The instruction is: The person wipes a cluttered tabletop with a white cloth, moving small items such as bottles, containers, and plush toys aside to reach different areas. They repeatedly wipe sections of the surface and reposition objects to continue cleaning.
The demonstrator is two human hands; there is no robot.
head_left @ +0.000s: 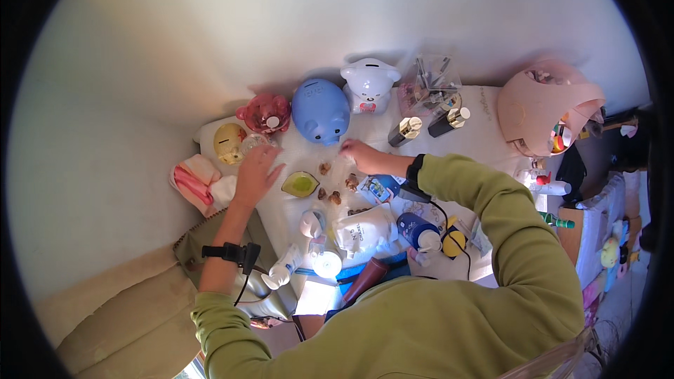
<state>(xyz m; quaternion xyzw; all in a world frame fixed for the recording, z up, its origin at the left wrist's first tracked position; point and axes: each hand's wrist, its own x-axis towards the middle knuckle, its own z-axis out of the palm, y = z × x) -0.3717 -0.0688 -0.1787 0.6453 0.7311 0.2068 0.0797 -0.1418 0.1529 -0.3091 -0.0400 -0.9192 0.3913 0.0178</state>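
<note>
The clear round container [256,142] looks shiny, at the far left of the white table [479,139], beside the left hand [257,170], whose fingers are spread wide. The smooth blue pig bank [321,109] carries small marks. Near it, the right hand [361,156] has narrow fingers; whether they hold something, I cannot tell. A nearer white pouch [365,230] bears dark lettering.
</note>
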